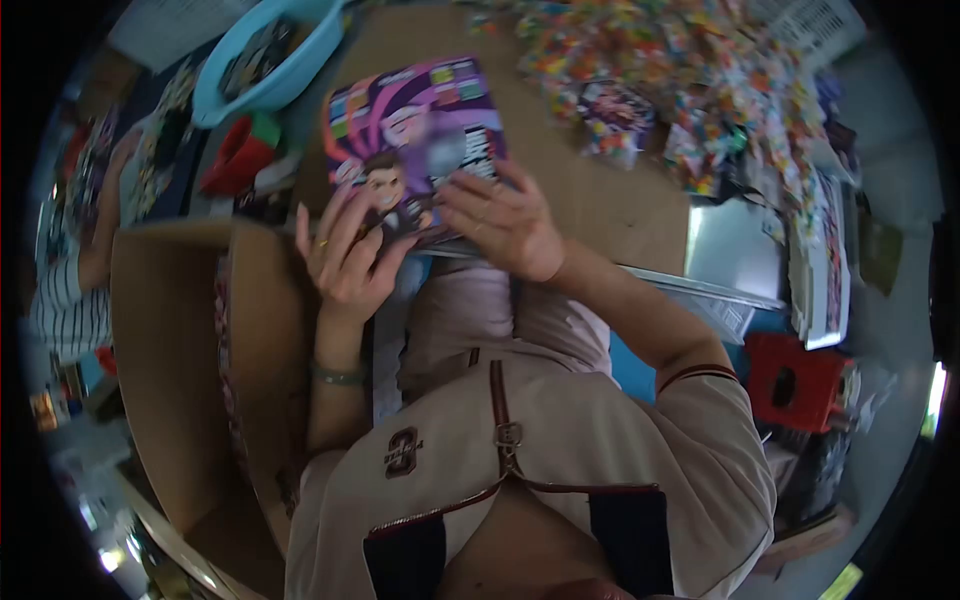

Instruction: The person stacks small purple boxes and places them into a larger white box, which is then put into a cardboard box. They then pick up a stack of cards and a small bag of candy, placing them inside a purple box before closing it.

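A purple printed box or packet (410,115) with cartoon figures and pink swirls lies at the near edge of the brown work surface. My left hand (345,250) rests at its lower left corner, fingers spread, the outermost one reaching past the side. Across the lower right part of the print lies my right hand (505,220), palm down with fingers stretched out flat. Part of the lettering and the lower edge are hidden under the hands. Whether anything supports it from beneath cannot be seen.
A tall open cardboard box (180,350) stands at my left. Many colourful wrapped pieces (680,70) are heaped at the far right. A light blue basin (270,55) is far left, near a red container (235,160). Another person's arm (100,225) shows at left; a red stool (800,380) stands right.
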Demonstrator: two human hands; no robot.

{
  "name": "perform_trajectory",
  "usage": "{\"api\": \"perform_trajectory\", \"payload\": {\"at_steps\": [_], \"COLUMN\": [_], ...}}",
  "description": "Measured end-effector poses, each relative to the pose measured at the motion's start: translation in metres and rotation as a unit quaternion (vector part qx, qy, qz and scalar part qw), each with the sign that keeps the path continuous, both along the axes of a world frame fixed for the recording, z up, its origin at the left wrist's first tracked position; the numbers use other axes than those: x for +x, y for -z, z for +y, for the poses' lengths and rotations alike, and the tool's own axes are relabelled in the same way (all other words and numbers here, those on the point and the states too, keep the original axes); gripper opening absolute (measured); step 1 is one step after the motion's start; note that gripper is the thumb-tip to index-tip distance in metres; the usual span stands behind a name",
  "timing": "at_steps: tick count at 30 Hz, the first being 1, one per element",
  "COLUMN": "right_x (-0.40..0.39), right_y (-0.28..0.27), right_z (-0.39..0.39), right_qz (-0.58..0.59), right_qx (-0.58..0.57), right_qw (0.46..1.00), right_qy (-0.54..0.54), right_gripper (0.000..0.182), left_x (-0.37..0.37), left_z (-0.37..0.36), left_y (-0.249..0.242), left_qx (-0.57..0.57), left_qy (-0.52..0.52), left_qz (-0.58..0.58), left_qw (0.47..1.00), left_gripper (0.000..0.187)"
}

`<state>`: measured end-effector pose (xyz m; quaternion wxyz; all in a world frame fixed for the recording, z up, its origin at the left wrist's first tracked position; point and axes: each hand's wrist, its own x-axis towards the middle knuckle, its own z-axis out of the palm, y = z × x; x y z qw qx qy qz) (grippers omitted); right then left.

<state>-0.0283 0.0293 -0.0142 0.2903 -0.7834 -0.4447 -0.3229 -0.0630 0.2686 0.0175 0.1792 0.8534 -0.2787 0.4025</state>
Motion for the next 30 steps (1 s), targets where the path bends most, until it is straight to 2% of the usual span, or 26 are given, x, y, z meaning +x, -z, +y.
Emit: {"api": "perform_trajectory", "payload": {"at_steps": [1,3,4,6,7,9,10,12,13,15,16,18,19,21,22,24,25,27,30], "right_x": [-0.003,-0.006,-0.006,-0.004,-0.002,-0.003,-0.002,-0.002,0.001,-0.004,0.000,0.010,0.011,0.018,0.021,0.022,0.019,0.014,0.013], "right_y": [0.001,0.003,0.001,-0.005,-0.015,-0.020,-0.021,-0.030,-0.014,-0.018,-0.015,-0.008,-0.005,-0.001,0.003,0.004,0.001,-0.005,-0.009], "right_z": [-0.002,0.001,-0.002,-0.008,-0.017,-0.052,-0.082,-0.147,-0.198,-0.251,-0.269,-0.291,-0.292,-0.291,-0.292,-0.289,-0.284,-0.269,-0.272], "right_qz": [-0.010,-0.032,-0.045,0.003,0.068,0.176,0.141,0.043,-0.010,0.012,0.013,0.299,0.298,0.348,0.347,0.399,0.398,0.330,0.350], "right_qx": [-0.014,0.009,0.006,0.012,0.030,0.187,0.204,0.308,0.223,0.122,0.122,0.122,0.122,0.280,0.279,0.546,0.545,0.679,0.698], "right_qw": [1.000,0.998,0.997,1.000,0.997,0.964,0.947,0.854,0.822,0.738,0.736,0.690,0.691,0.676,0.678,0.578,0.578,0.536,0.514], "right_qy": [0.013,0.044,0.064,0.027,-0.001,0.073,0.206,0.417,0.523,0.663,0.666,0.647,0.647,0.586,0.585,0.457,0.460,0.378,0.356], "right_gripper": [0.037,0.036,0.036,0.033,0.030,0.028,0.026,0.024,0.023,0.020,0.020,0.019,0.019,0.018,0.018,0.021,0.021,0.024,0.023], "left_x": [0.008,0.017,0.019,0.016,0.008,0.002,0.003,0.005,0.007,0.008,0.008,0.008,0.008,0.008,0.008,0.008,0.008,0.008,0.006], "left_z": [-0.007,-0.016,-0.020,-0.023,-0.036,-0.063,-0.073,-0.080,-0.083,-0.086,-0.086,-0.087,-0.086,-0.084,-0.083,-0.082,-0.082,-0.083,-0.084], "left_y": [0.000,0.001,0.004,0.009,0.006,0.013,0.014,0.015,0.016,0.017,0.015,0.013,0.013,0.014,0.015,0.016,0.016,0.017,0.013], "left_qx": [-0.013,0.058,0.056,0.062,0.069,0.052,0.045,0.043,0.049,0.047,0.048,0.051,0.049,0.046,0.048,0.051,0.049,0.045,0.041], "left_qy": [0.043,0.051,0.071,0.046,0.009,-0.046,-0.061,-0.065,-0.079,-0.075,-0.077,-0.077,-0.074,-0.074,-0.074,-0.071,-0.070,-0.070,-0.067], "left_qz": [-0.016,0.044,0.030,0.024,0.031,0.005,-0.003,0.000,0.005,0.003,0.005,0.007,0.008,0.009,0.008,0.010,0.011,0.014,0.014], "left_qw": [0.999,0.996,0.995,0.997,0.997,0.998,0.997,0.997,0.996,0.996,0.996,0.996,0.996,0.996,0.996,0.996,0.996,0.996,0.997], "left_gripper": [0.027,0.029,0.029,0.033,0.030,0.030,0.029,0.028,0.028,0.028,0.028,0.028,0.029,0.029,0.031,0.033,0.033,0.033,0.032]}}
